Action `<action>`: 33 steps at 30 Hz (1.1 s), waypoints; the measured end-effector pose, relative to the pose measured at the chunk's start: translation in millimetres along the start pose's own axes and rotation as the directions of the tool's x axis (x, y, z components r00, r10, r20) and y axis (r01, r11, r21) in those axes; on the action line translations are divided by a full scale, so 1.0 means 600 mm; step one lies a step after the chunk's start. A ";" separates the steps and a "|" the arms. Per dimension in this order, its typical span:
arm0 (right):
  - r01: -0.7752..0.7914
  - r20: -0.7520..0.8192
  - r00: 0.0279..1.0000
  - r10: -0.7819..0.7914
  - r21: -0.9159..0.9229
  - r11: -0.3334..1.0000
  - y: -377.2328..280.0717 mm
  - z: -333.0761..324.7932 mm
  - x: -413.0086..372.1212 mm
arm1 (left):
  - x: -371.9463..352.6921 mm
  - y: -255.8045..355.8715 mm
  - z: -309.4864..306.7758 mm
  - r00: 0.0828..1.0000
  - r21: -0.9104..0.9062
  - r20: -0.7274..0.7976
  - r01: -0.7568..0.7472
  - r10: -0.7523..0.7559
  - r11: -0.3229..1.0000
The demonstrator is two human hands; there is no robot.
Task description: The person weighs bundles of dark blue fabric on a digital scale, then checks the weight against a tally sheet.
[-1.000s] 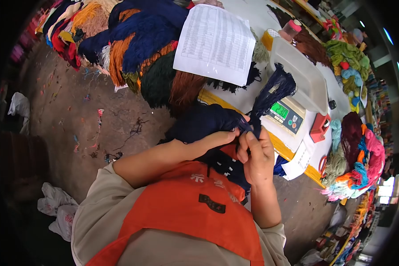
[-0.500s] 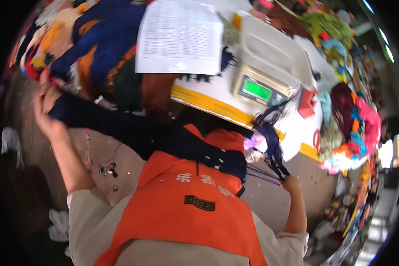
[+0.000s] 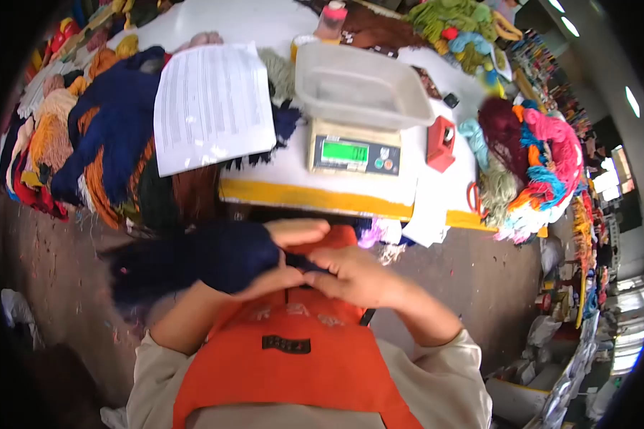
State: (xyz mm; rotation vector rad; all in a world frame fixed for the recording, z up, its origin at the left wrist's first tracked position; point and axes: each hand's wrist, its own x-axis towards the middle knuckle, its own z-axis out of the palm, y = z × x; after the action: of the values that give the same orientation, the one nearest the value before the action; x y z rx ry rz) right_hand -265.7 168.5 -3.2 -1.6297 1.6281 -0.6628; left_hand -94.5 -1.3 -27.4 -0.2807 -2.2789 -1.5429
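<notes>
Navy skein [image 3: 193, 266] first: it sits low, in front of the chest and below the table edge [image 3: 300, 194], not on the table. Its long axis runs nearly level, side to side. The fat, fuzzy bulk trails out toward the person's left, and the narrow end comes in to the middle, right where the two hands meet.

The left hand [image 3: 291, 238] is the one round the body of it, fingers laid flat and close together over the top, the heel of the hand cupped underneath. The right hand [image 3: 354, 275] comes in from the other side. Its fingertips are bunched and pinched on the dark tip of the skein, touching the left palm. So the yarn lies leftward of the right fingers, and the left hand carries nearly all of it.

Behind the hands is the orange vest [image 3: 300, 357]. On the table above them stands a scale [image 3: 355, 154] with a lit green display, and I can't read the figure. A clear tub [image 3: 361, 89] sits on top of the scale. A printed sheet [image 3: 211, 107] lies over a heap of dark and rust yarn [image 3: 114, 143]. A red gadget [image 3: 441, 139] sits beside the scale, with a bright pile of pink and maroon yarn [image 3: 537, 157] further off.
</notes>
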 end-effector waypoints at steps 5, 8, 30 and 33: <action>-0.136 0.003 0.987 0.160 0.541 0.830 0.026 -0.015 -0.029 | 0.037 0.018 0.038 0.955 0.288 0.107 0.235 -0.275 0.928; -0.254 0.047 0.944 0.326 0.733 0.631 0.100 -0.009 -0.071 | 0.026 0.015 0.042 0.977 0.188 -0.005 0.212 -0.215 0.959; -0.312 -0.795 0.593 0.131 -0.077 0.947 0.360 -0.131 -0.166 | -0.004 0.016 0.054 0.940 0.154 -0.128 0.333 -0.316 0.930; -0.344 -0.815 0.568 0.113 -0.111 0.932 0.364 -0.134 -0.163 | 0.009 0.018 0.051 0.977 0.192 -0.052 0.215 -0.209 0.958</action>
State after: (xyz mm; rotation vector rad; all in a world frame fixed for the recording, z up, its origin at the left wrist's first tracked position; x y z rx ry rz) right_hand -469.5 268.8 -113.4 -1.2810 2.6355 -1.1984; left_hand -101.6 30.6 -25.9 0.0431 -2.4802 -1.3909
